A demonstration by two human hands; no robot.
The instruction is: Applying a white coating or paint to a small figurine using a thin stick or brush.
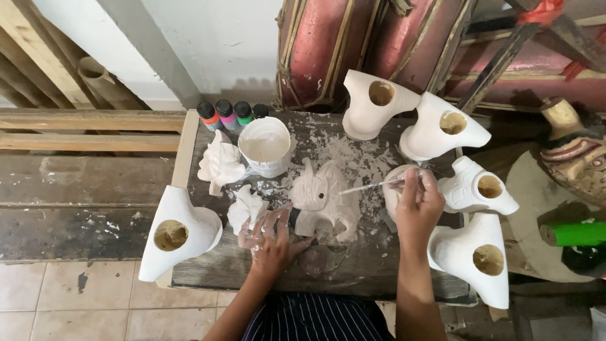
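Observation:
A white animal-shaped figure [325, 199] stands on the dark wooden table [366, 265], partly coated in white paint. My left hand [273, 241], in a clear plastic glove smeared with white, rests at the figure's near left side and steadies it. My right hand [418, 203], also gloved, grips a thin brush [372, 185] whose tip touches the figure's head. A white tub of paint [264, 146] stands behind the figure.
Several white hollow sculpted pieces ring the table, such as one at the left [177, 232] and one at the right [475, 257]. Small paint bottles [230, 115] line the back edge. Two smaller white figures [221, 163] sit left. A painted mask [571, 151] and green tube [574, 233] lie right.

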